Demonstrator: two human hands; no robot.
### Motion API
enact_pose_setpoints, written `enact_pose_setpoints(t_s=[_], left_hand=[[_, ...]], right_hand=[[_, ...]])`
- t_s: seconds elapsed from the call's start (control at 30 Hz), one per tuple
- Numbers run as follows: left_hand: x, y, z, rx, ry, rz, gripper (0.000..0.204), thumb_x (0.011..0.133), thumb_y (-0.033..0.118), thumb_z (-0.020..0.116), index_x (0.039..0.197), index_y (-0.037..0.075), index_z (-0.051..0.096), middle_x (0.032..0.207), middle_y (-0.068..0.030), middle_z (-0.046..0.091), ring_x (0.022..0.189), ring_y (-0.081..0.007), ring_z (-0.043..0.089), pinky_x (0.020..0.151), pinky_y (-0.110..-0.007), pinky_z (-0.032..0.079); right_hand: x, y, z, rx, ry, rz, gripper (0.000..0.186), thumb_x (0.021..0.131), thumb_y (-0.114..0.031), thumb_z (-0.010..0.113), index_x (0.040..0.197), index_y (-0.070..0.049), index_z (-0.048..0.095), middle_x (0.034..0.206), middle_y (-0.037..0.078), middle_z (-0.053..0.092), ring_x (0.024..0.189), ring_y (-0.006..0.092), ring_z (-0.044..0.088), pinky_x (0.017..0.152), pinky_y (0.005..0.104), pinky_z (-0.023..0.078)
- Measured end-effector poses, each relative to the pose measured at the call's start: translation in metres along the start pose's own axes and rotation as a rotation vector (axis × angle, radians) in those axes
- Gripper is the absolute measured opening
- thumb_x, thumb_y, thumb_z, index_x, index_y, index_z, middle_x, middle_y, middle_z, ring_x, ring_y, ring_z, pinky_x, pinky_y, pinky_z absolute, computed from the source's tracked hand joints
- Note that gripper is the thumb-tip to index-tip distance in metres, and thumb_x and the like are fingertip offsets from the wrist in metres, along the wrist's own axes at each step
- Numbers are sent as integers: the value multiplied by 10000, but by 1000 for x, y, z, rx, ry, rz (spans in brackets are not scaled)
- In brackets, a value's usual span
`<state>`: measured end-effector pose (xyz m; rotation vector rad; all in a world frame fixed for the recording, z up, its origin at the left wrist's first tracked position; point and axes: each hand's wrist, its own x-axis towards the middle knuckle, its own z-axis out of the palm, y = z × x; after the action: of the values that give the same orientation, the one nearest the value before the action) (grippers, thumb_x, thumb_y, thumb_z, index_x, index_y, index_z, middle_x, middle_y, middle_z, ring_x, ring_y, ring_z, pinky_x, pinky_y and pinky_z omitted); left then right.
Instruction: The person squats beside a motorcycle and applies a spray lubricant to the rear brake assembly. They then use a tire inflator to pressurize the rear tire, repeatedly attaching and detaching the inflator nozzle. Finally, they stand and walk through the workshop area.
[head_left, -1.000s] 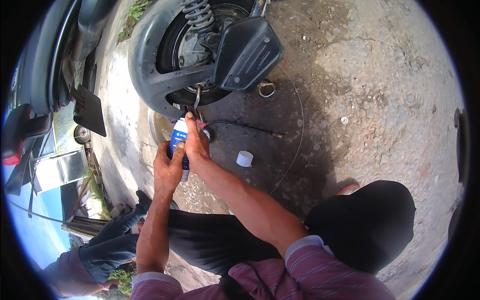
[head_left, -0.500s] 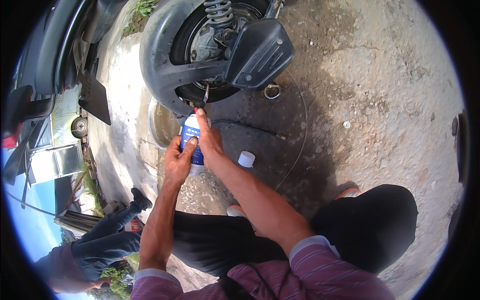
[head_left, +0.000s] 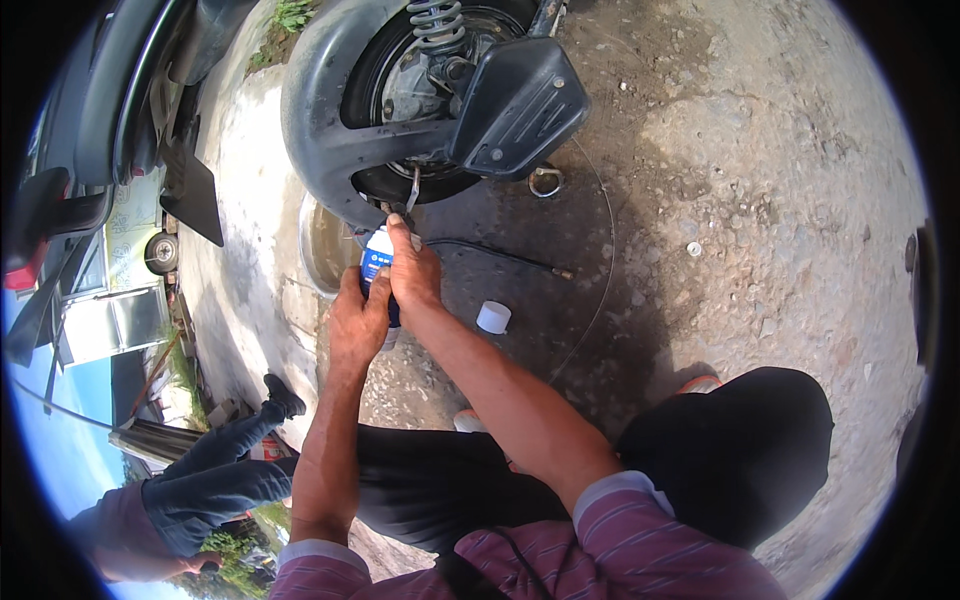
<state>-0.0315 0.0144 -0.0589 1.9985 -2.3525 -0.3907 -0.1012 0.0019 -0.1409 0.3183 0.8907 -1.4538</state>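
I crouch at the rear wheel (head_left: 330, 110) of a two-wheeler, its tyre black and its spring suspension above. A small white bottle with a blue label (head_left: 376, 262) is tipped up toward the wheel hub. My left hand (head_left: 357, 325) grips the bottle's lower body. My right hand (head_left: 412, 272) wraps its upper part, the forefinger stretched to the nozzle at the hub. A white bottle cap (head_left: 493, 317) lies on the ground just right of my right wrist.
A thin black hose (head_left: 500, 256) and a wire loop (head_left: 600, 260) lie on the oil-dark ground. A metal ring (head_left: 545, 181) sits under the black mudguard (head_left: 515, 105). A metal basin (head_left: 318, 245) rests below the wheel. Another person in jeans (head_left: 210, 475) stands at left.
The view has shifted so the wheel and bottle sit higher and further right. Both hands stay on the bottle at the hub.
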Motion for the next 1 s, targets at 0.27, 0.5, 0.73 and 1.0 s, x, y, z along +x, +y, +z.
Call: enact_pose_setpoints(t_s=[0.27,0.5,0.73,1.0], left_hand=[[16,-21,32,-537,-79,89,278,972,262,645,958,-15,669,775,-45,652,711,-95,544,661,-308,490],[12,-37,36,-525,-102,17,239,989,252,672,988,13,658,851,-13,673,737,-64,578,663,-255,488],[4,-31,7,-321,-75,-18,270,985,269,667,1015,1,644,862,-51,676,743,-91,595,687,-284,494],[1,-13,24,-342,-11,80,323,973,300,653,935,-21,627,747,-105,634,686,-138,561,642,-356,488]], right_hand=[[19,8,-20,138,-209,112,579,890,-593,687,1033,-33,719,905,52,681,795,159,613,744,331,489],[18,10,-24,14,-146,136,690,853,-668,663,1047,-8,699,932,95,678,822,197,630,762,355,497],[20,19,-18,52,-155,96,709,873,-668,619,1035,18,696,973,124,689,908,208,638,811,366,492],[10,4,-20,-32,-61,78,720,882,-675,598,1029,23,697,954,120,687,872,212,639,796,358,493]])
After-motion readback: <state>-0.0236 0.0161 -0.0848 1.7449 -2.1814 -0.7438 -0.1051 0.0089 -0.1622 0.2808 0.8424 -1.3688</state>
